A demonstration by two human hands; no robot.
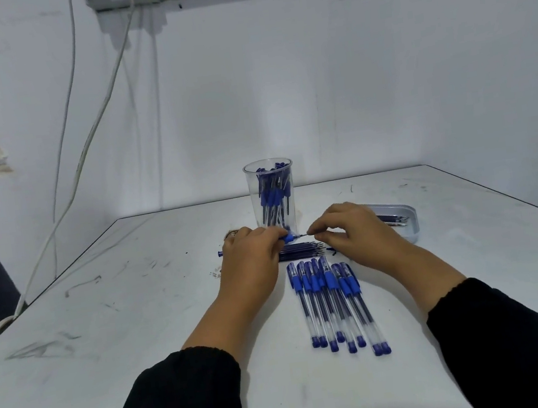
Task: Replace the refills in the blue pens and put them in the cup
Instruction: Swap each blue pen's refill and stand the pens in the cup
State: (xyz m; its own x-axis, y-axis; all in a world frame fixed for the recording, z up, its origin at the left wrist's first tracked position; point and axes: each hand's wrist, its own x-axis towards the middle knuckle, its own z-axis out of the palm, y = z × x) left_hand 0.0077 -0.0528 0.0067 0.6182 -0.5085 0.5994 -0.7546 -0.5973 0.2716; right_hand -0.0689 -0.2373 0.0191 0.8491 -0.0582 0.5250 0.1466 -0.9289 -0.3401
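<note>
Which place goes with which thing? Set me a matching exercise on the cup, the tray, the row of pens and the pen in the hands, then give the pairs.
Things:
1. clear cup
2. tray
3. row of capped pens
4. pen being worked on

Places:
A. nearest the person, between the forearms
B. held in the left hand, with the right hand pinching its tip
C. right of the hands
D. behind the hands, centre

Pairs: 1-D, 2-C, 3-A, 4-B

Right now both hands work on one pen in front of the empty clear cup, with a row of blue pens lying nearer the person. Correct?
Not quite: the clear cup is not empty; the head view shows blue pens standing in it. The rest holds: the left hand and right hand work on one pen, and the row of blue pens lies nearer.
</note>
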